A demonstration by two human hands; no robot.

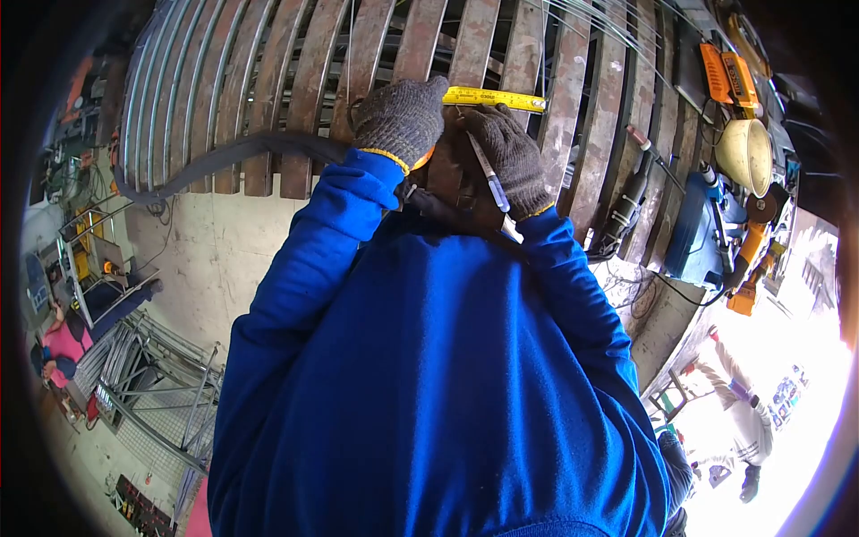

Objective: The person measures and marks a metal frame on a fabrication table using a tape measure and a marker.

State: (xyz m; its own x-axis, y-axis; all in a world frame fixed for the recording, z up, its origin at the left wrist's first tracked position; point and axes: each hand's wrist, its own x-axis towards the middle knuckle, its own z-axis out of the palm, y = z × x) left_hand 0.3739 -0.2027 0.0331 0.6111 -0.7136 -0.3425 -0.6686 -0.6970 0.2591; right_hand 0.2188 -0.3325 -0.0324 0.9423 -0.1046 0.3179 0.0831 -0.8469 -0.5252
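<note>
My left hand (400,116), in a dark grey knitted glove with a yellow cuff edge, is closed around a tape measure. Its yellow blade (494,98) stretches out to the right across the slats, and a bit of orange case shows under the wrist. My right hand (512,157), gloved the same way, is closed on a pen (489,174) with a pale barrel, slanting down toward the cuff. The right fingertips sit right at the lower edge of the blade. Both hands are over a bench of rusty metal slats (356,63).
A dark fabric-covered hose or cable (242,148) runs over the slats at left. Thin metal rods (608,27) lie at the upper right. Beyond them are a dark torch-like tool (631,192), a blue case (698,233) and an angle grinder (756,224). Other people (738,403) are in the background.
</note>
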